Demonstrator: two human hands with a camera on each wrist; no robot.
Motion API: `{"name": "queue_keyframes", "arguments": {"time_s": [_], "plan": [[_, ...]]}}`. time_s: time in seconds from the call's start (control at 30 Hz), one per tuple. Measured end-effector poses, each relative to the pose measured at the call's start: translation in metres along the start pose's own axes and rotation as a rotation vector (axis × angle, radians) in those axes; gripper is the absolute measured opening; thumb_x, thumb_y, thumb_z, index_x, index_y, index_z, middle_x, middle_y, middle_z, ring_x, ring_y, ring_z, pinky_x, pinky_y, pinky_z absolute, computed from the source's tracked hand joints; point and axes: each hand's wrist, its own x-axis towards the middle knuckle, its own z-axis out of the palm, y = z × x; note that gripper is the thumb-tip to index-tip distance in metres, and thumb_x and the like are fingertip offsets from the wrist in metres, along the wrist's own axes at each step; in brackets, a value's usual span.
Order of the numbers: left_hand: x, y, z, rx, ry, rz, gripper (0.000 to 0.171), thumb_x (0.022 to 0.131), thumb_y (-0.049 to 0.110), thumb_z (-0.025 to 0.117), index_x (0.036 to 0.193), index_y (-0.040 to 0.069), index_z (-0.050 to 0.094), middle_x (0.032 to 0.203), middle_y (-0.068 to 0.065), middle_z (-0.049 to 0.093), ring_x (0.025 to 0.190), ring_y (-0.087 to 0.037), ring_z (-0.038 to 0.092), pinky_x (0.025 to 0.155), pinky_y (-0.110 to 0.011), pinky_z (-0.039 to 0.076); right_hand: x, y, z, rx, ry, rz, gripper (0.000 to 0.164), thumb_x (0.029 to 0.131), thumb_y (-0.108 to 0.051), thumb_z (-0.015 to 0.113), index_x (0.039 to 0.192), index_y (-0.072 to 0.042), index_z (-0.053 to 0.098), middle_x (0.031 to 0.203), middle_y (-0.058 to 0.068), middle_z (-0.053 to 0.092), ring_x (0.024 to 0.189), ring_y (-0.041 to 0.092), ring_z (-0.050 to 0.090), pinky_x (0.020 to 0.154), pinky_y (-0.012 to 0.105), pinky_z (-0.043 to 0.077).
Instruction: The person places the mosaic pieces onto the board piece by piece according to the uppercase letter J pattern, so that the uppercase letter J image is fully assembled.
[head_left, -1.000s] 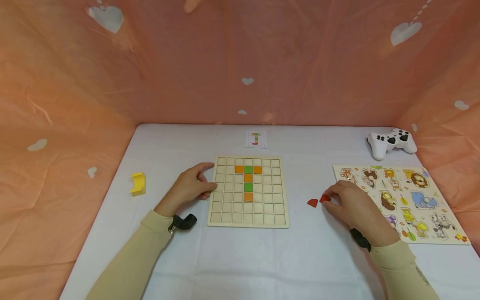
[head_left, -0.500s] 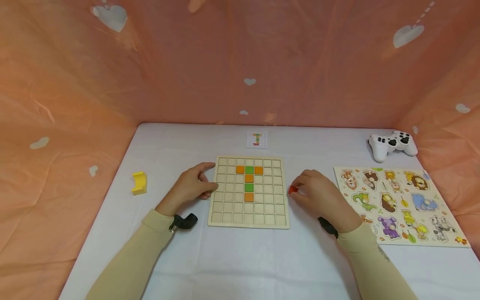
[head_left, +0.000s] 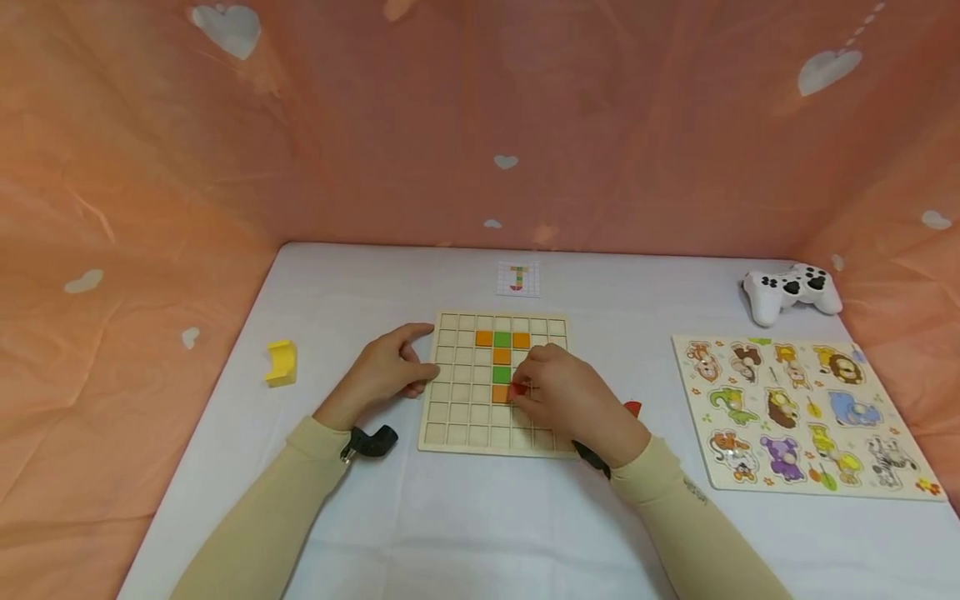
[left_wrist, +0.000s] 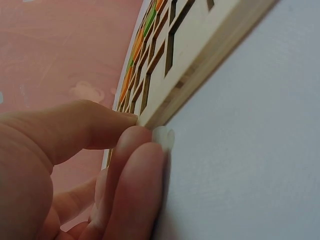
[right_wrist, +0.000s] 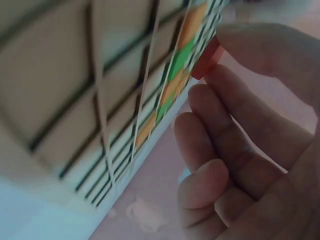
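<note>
My right hand is over the wooden grid board, pinching a red tile between thumb and forefinger. The tile is beside the lowest orange tile; its outline is partly covered by my fingers. Orange tiles and green tiles sit in the board's squares in a T shape. My left hand rests at the board's left edge, with thumb and forefinger tips touching it; the left wrist view has the thumb against the rim. Another red piece is partly hidden behind my right wrist.
Beyond the board lies a small card with a coloured J on a grid. An animal puzzle board is at the right, and a white game controller behind it. A yellow block stands at the left.
From the right of the table, my right hand has moved left with the red tile and is now over the grid board. The left hand has stayed at the board's edge.
</note>
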Motion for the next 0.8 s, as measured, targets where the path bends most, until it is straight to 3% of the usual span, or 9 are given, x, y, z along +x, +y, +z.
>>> {"name": "queue_keyframes", "arguments": {"time_s": [0.23,0.53,0.8], "plan": [[0.001,0.0,0.001,0.001,0.004,-0.004,0.077,0.092,0.019,0.083,0.162,0.022,0.048,0.092,-0.011,0.066,0.069,-0.018,0.072,0.066,-0.031,0.064,-0.002,-0.013,0.011,0.003,-0.019,-0.045,0.008,0.092,-0.02,0.085,0.086,-0.019,0.079,0.086,-0.008,0.062,0.09,0.013,0.059,0.071,0.023,0.054],[0.0,-0.001,0.0,0.0,0.004,-0.011,0.077,0.092,0.018,0.083,0.162,0.022,0.048,0.091,-0.011,0.065,0.069,-0.018,0.072,0.066,-0.031,0.064,-0.001,-0.019,0.017,-0.001,-0.066,-0.032,0.006,0.091,-0.018,0.085,0.088,-0.02,0.079,0.088,-0.009,0.063,0.093,0.013,0.059,0.074,0.028,0.056],[0.0,0.0,0.0,0.01,0.006,-0.003,0.077,0.092,0.019,0.083,0.161,0.021,0.048,0.091,-0.011,0.065,0.068,-0.018,0.071,0.066,-0.031,0.064,-0.002,-0.022,0.02,-0.016,-0.063,-0.062,0.008,0.09,-0.015,0.084,0.086,-0.02,0.079,0.087,-0.008,0.064,0.088,0.013,0.057,0.069,0.025,0.052]]}}
